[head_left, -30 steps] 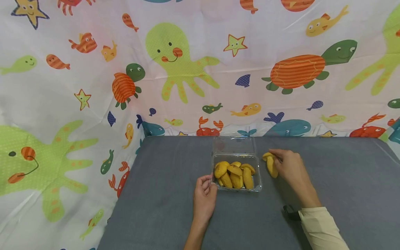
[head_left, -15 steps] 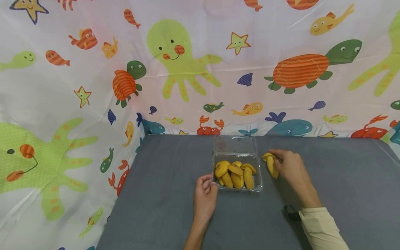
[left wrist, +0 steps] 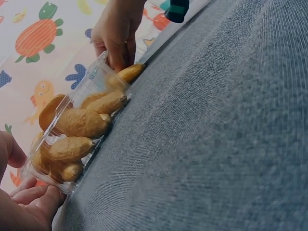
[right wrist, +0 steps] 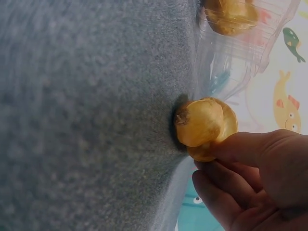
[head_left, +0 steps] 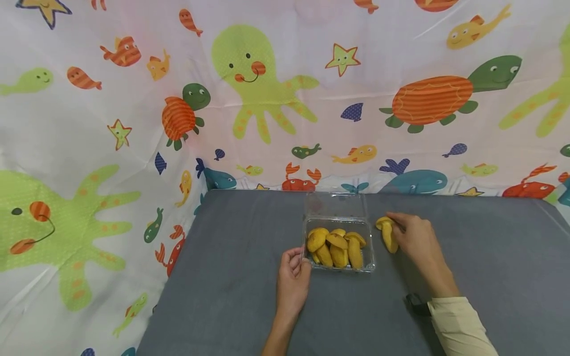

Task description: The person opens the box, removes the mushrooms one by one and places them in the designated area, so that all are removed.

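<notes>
A clear plastic clamshell box [head_left: 367, 269] lies on the grey cloth with its lid [head_left: 334, 204] flipped back. Several yellow-brown mushrooms [head_left: 337, 242] fill most of its tray. At the box's left front corner my left hand [head_left: 293, 284] holds the wall, its fingers curled and its thumb near the edge. Just right of the box, my right hand [head_left: 418, 242] pinches one loose mushroom [head_left: 387, 236] between thumb and fingers. That mushroom lies at the cloth, cap toward the back, stem toward me. The right wrist view shows its stem end [right wrist: 198, 123] close up.
The table is covered in grey cloth [head_left: 231, 277]. A white curtain [head_left: 276, 109] printed with sea animals hangs along the back and the left side. A dark strap [head_left: 417, 304] sits at the right wrist, beside a cream sleeve [head_left: 460, 324].
The head view has shifted slightly. Both hands, the box and the loose mushroom hold their places.
</notes>
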The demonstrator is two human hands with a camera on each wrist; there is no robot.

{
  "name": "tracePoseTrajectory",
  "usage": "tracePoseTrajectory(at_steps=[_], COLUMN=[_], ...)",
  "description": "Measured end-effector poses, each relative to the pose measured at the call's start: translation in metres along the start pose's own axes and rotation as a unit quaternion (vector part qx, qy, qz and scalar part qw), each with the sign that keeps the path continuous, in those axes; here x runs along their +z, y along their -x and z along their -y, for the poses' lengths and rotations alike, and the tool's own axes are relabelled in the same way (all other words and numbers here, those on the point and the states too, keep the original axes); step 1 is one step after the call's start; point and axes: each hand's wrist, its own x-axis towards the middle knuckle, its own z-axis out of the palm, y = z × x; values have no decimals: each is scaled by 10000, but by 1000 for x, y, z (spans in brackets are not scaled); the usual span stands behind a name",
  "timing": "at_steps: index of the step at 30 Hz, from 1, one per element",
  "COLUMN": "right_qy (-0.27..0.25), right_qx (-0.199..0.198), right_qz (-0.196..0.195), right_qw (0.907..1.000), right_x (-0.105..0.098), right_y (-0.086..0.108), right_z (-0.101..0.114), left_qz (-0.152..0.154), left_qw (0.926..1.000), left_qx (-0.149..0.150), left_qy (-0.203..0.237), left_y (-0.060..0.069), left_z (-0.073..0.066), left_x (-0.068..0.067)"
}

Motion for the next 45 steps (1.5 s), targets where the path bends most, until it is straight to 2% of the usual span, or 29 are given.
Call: tracePoseTrajectory(at_steps=[4, 11, 20, 31, 39, 45], right_qy=[-69, -19, -247, -432, -510, -520], right_qx=[-13, 97, -190, -419, -715, -667], right_qz=[-123, -101, -687, -463, -697, -410], right_qw=[9999, 9999, 9972, 9971, 9937, 9956], right_x=[2, 0, -8, -11, -21, -28], right_y=[1, 4, 7, 18, 21, 26], right_z=[-1, -1, 11, 16, 31, 42], left_qz=[11, 17, 3, -14, -15, -1], left_qw=[10000, 10000, 10000, 10000, 10000, 9999], left_qx=[25, -21, 37, -3, 12, 37], left_qy=[-11, 10, 52, 18, 55, 118], left_y=[0, 2, 1, 3, 2, 3], left_z=[0, 0, -1, -2, -1, -2], left_x=[0, 0, 0, 1, 1, 1])
